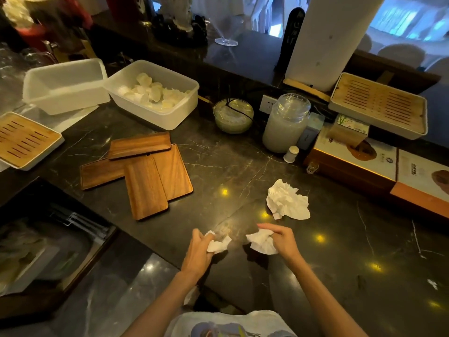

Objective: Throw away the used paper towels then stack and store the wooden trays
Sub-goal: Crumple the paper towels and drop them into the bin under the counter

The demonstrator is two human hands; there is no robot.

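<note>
My left hand (198, 251) grips a small crumpled white paper towel (220, 245) near the front edge of the dark marble counter (243, 166). My right hand (281, 239) is closed on a second crumpled paper towel (261, 243). A third, larger crumpled paper towel (286, 201) lies loose on the counter just beyond my right hand. Several flat wooden trays (145, 188) lie overlapping in a loose pile to the left of centre, an arm's length ahead of my left hand.
Two white plastic tubs (65, 86) stand at the back left, one holding pale round pieces. Slatted tea trays (379, 105) sit at the right and far left. A glass jar (285, 124), a green bowl (233, 115) and boxes (364, 161) line the right back.
</note>
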